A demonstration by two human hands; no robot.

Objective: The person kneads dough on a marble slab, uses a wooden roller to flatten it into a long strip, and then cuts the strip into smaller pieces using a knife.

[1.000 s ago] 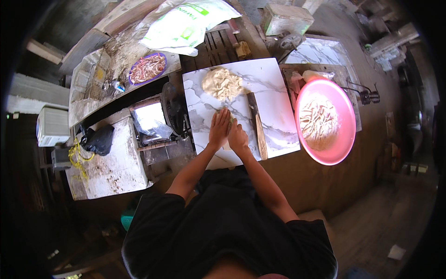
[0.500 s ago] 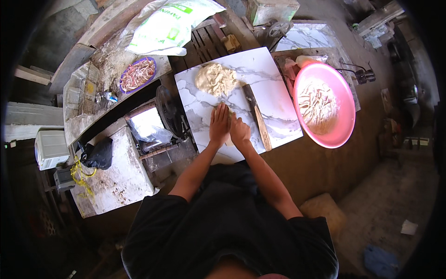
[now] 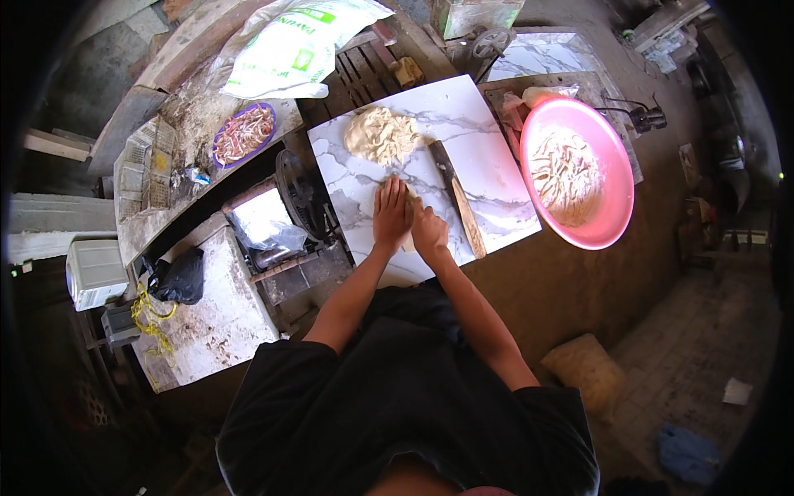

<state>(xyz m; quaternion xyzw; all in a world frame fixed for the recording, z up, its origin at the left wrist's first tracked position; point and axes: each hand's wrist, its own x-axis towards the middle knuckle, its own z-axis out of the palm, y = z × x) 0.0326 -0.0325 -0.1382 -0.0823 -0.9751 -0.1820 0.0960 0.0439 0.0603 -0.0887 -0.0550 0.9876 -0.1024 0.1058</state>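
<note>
My left hand [image 3: 393, 217] lies flat on the marble-patterned board [image 3: 496, 178], its fingers stretched out and pointing away from me. Close against it on the right, my right hand [image 3: 430, 234] is curled with its index finger forward; what it grips, if anything, is hidden. A bit of something yellowish-brown shows between the two hands' fingertips, too small to name. Beyond my fingers sits a lumpy mound of pale dough [image 3: 379, 136]. To the right of my right hand lies a long narrow bar [image 3: 468, 217], dark at its far part and bare wood nearer me.
A pink basin [image 3: 614, 182] with floury pale strips stands right of the board. On the left are a purple-rimmed tray [image 3: 271, 132] of strips, a black wheel [image 3: 296, 190] and a black plastic bag [image 3: 184, 277]. A white printed sack [image 3: 289, 50] lies at the back.
The whole view has shifted slightly. Both hands stay side by side at nearly the same place on the board, and the dough mound and bar lie as before.
</note>
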